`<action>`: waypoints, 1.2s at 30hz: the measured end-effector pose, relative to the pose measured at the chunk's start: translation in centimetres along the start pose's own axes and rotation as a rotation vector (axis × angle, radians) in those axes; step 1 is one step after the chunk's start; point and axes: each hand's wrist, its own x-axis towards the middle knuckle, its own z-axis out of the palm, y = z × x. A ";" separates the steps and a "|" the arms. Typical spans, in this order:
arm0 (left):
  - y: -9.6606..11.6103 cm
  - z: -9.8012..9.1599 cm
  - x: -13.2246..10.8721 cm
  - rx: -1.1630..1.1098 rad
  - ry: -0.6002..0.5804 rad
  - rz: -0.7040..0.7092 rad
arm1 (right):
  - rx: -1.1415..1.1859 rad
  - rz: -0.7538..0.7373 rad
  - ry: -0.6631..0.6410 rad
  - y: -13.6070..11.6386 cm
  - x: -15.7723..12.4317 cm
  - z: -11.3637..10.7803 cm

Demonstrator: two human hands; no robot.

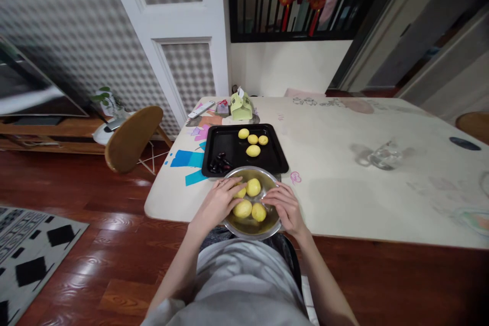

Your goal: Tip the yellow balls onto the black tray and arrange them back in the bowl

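Observation:
A metal bowl [267, 229] sits at the near edge of the table and holds several yellow dough balls [243, 208]. My left hand [219, 200] rests on the bowl's left rim, its fingers reaching in and pinching one yellow ball [240, 193]. My right hand [287, 207] lies on the right rim with its fingers curled over the edge. Just behind the bowl is a black baking tray [275, 163] with several yellow balls [252, 151] on it and a small heap of dark pieces [219, 163] in its near left corner.
The pale table [362, 198] carries a clear glass jug [384, 156], a green box [241, 106], a remote [201, 109] and coloured paper [187, 159]. A wooden chair [132, 138] stands at the left, over a wooden floor with a patterned rug [30, 254].

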 end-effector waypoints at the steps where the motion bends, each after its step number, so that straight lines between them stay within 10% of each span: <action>1: 0.1 0.1 -0.2 -0.007 0.002 0.016 | -0.002 0.001 -0.002 0.0 0.0 0.0; 36: -1.0 -0.9 1.3 -0.286 0.175 0.114 | -0.001 0.009 0.012 0.1 -0.2 0.2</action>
